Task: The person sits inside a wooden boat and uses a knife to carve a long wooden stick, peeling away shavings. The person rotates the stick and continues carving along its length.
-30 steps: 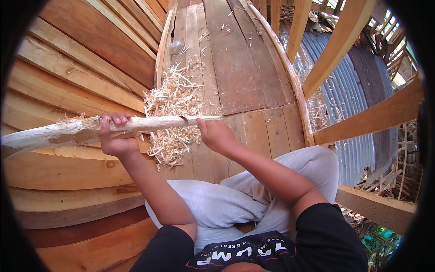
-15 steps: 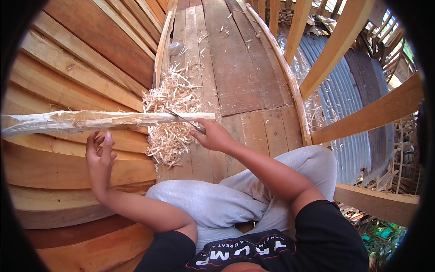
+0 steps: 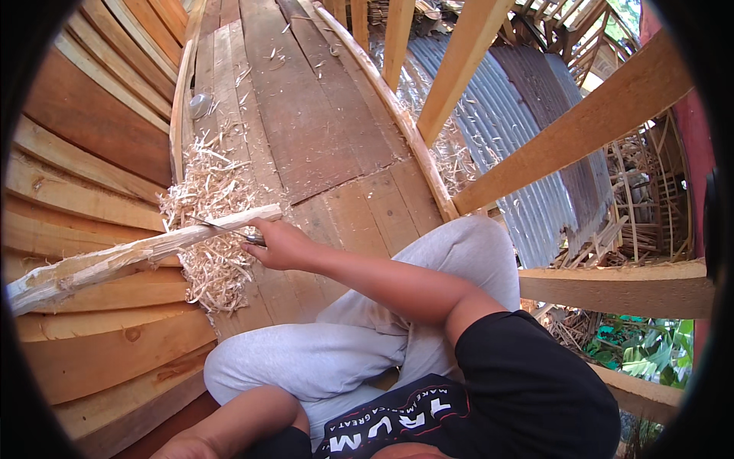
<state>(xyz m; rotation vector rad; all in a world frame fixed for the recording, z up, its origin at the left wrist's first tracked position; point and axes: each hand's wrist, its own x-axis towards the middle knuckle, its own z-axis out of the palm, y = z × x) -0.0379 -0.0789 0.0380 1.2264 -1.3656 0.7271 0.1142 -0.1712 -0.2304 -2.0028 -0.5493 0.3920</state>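
Left hand: outside the view, only the forearm at the lower edge
Right hand (image 3: 281, 245): fingers closed around knife (image 3: 222, 228)
Knife: blade laid on pale wooden pole (image 3: 138, 256)
Pole: lying across wood shavings (image 3: 210, 222) on plank floor (image 3: 321, 130)

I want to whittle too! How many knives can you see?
1: a knife in the right hand, its blade on the pale stick. Others could hide under the shavings.

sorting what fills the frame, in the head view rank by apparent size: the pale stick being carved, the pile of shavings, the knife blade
1. pale carved stick, longest span, though its left end sits nearer the camera
2. pile of wood shavings
3. knife blade, thin sliver from the right hand
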